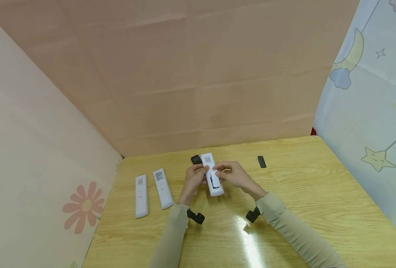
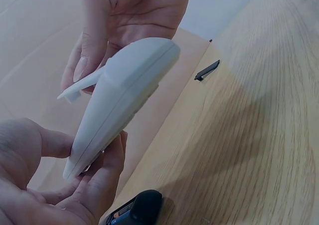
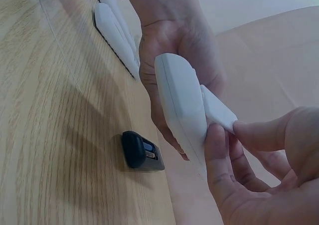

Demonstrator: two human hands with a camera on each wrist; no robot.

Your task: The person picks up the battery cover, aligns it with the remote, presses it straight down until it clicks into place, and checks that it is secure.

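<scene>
Back side up, a white remote control is held above the table in my left hand, thumb on its back and fingers beneath. My right hand pinches its white battery cover between thumb and fingers. The cover tilts away from the remote, one end against it, over a dark battery opening. Whether batteries sit inside cannot be seen. Behind my left hand, a black remote lies on the table, its open compartment showing batteries. A loose black battery cover lies farther right.
Two more white remotes, one at far left and one beside it, lie back side up on the wooden table. A brown-pink sheet hangs behind the table's back edge. Patterned cloths flank both sides.
</scene>
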